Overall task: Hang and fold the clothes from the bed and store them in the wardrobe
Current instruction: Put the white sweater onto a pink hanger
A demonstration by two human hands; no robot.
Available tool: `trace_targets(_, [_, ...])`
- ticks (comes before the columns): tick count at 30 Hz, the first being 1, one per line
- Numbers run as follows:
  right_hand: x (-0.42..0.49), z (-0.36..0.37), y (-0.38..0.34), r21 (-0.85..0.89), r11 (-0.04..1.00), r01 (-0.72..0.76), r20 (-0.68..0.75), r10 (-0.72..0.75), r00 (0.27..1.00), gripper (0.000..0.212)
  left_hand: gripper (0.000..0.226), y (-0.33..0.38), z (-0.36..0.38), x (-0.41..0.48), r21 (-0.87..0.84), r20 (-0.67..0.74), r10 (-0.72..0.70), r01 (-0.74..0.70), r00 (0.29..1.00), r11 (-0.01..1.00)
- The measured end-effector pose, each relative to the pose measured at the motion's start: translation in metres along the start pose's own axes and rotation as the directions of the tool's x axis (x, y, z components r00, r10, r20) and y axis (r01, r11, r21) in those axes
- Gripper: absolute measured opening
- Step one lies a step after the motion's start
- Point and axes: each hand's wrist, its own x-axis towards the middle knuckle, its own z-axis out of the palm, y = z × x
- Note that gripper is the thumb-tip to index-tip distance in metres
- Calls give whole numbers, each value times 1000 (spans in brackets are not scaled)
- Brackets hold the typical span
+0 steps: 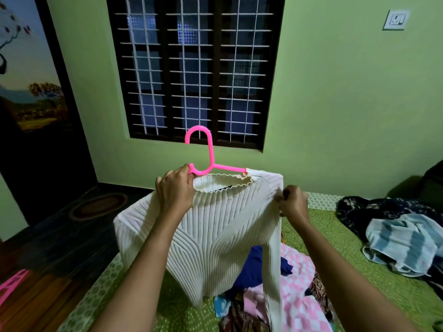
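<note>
We face a green bed (335, 238) under a barred window (195, 68). Our left hand (175, 189) and right hand (294, 202) grip the sweater (215, 226), which hangs upright, its hanger (206, 150) hook pointing up.

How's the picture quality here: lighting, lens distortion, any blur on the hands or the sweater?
Head view: dim indoor light, dark window, floor deep in shadow; wide-angle lens bows the window frame; no glare; left hand, right hand and white sweater on the pink hanger are sharp, its ribs legible.

A white ribbed sweater (215, 226) hangs upright on a pink hanger (209, 152), hook up, with the hanger's right arm inside its shoulder. Crumpled clothes (299, 291) lie beneath it on the green bed (340, 250), more at far right.
</note>
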Motion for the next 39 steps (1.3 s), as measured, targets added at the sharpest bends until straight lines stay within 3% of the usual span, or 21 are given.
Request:
trace_targets(5, [14,-19,-8,34,974,223,-216,-211,953,11,21,-18,0,-3,144,18,118,-120,993,982])
trace_targets(11, [33,-50,-35,-50,927,372,-356,-365,860,17,22,-30,4,-8,157,91,170,-182,981,971])
trace_targets(13, [38,-55,-44,-17,914,405,-306,-391,868,20,23,-29,7,-9,141,100,187,-200,977,970])
trace_targets(16, [31,-51,-51,-105,919,381,-49,-387,921,30,18,-19,3,-2,18,41,108,-109,993,994])
trace_targets(19, [13,-42,-52,-86,921,379,57,-375,925,34,16,-16,3,1,27,44,134,-136,990,990])
trace_targets(22, [-9,-29,-59,-62,867,494,110,-486,867,30,15,-14,4,3,61,63,204,-208,977,976])
trace_targets(26, [-35,-5,-74,5,705,709,291,-679,674,25,20,-8,5,4,38,49,231,-233,972,972])
trace_targets(30, [-41,19,-77,-60,693,719,214,-694,687,25,18,-14,9,0,-43,77,214,-212,974,976])
trace_targets(35, [-39,22,-74,-104,724,681,177,-661,730,22,24,-23,8,-5,-410,115,65,-12,991,912])
trace_targets(39, [-37,14,-66,-55,779,625,168,-609,775,24,29,-31,1,-16,-479,72,6,29,997,878])
